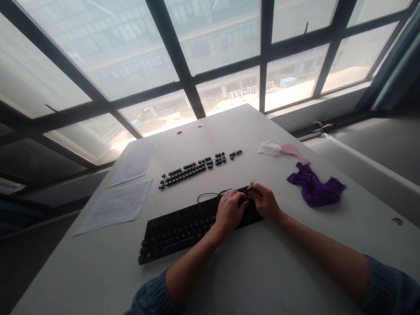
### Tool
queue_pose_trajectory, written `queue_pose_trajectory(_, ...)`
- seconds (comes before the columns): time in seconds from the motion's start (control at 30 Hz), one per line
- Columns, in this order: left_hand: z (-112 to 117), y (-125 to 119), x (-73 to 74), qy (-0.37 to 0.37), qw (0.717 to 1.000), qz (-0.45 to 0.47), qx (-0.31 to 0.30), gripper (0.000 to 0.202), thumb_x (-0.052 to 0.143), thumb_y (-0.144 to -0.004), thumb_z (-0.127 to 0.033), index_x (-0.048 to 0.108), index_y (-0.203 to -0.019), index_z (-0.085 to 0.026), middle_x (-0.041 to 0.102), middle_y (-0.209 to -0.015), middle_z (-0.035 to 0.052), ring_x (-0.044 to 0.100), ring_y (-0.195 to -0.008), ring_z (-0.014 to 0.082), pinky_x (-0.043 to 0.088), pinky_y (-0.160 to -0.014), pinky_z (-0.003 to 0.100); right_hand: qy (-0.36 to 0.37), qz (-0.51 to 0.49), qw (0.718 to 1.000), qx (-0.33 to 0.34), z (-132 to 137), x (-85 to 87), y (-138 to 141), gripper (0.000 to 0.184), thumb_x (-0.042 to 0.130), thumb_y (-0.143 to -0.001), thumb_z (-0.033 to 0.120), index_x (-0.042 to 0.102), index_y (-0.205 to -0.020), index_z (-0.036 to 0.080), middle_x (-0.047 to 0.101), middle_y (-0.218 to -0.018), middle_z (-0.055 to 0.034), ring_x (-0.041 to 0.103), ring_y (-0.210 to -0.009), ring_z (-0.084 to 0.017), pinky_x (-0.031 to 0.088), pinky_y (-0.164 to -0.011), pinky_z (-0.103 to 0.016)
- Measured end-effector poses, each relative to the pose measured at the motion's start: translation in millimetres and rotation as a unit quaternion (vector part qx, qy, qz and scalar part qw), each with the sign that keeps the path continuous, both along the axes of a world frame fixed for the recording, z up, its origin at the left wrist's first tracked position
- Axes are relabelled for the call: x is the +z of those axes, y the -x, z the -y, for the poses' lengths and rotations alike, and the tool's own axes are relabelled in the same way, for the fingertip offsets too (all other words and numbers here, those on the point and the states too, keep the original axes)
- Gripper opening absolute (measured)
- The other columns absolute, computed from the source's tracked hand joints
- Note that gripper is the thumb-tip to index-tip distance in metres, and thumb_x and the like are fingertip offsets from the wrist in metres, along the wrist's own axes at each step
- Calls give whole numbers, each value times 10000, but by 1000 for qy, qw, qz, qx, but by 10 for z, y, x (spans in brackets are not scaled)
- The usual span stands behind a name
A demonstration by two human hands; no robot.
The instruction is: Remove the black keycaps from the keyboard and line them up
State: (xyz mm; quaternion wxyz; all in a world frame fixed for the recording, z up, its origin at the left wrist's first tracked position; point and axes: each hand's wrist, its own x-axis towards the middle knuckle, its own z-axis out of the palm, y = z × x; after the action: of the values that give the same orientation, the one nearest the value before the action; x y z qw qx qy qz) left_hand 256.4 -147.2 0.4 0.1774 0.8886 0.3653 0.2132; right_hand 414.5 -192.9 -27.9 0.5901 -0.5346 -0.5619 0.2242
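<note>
A black keyboard lies at a slant in front of me, with many keycaps off its upper rows. Over its right end, my left hand has its fingers curled, with thumb and forefinger close together; whatever sits between them is hidden. Close beside it, my right hand pinches a small pale, metal-looking tool that sticks up above the fingers. Its kind is too small to tell. Behind the keyboard, loose black keycaps are laid out in rows. The keyboard's cable loops behind my left hand.
Printed papers lie on the left of the white table. To the right are a purple cloth, a pink round-headed brush and a crumpled white tissue. Large windows rise beyond the far edge.
</note>
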Motion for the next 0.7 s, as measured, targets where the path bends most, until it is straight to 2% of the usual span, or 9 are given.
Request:
queue_pose_trajectory(0.3, -1, -21, -14, -9, 1000, -3, 4, 127, 679, -864, -239, 660, -989, -223, 641, -951, 34, 567, -965, 229, 447, -865, 363, -30, 26, 999, -17, -4, -49, 13, 94, 523, -910, 203, 590, -845, 214, 640, -786, -12, 602, -732, -180, 485, -709, -291)
queue_pose_trajectory(0.43, -2, -17, -22, -15, 1000, -8, 8, 119, 677, -861, -228, 657, -978, -219, 637, -949, 38, 569, -952, 227, 450, -847, 357, -47, 78, 996, -11, -3, -31, 24, 127, 509, -935, 210, 588, -836, 220, 642, -808, -32, 608, -775, -196, 482, -745, -309)
queue_pose_trajectory(0.57, -4, -13, -24, -20, 1000, -15, 7, 102, 676, -860, -233, 656, -959, -219, 632, -936, 42, 571, -950, 232, 453, -843, 357, -44, 124, 991, -20, 2, -3, 27, 132, 504, -952, 238, 601, -863, 230, 664, -840, -51, 620, -788, -209, 485, -762, -323)
queue_pose_trajectory(0.7, -4, -15, -18, -19, 1000, -13, 7, 105, 679, -856, -233, 660, -958, -219, 637, -943, 43, 572, -947, 233, 456, -846, 364, -36, 125, 991, -29, -1, -2, 23, 144, 501, -953, 239, 613, -863, 231, 674, -822, -45, 627, -756, -205, 486, -739, -316)
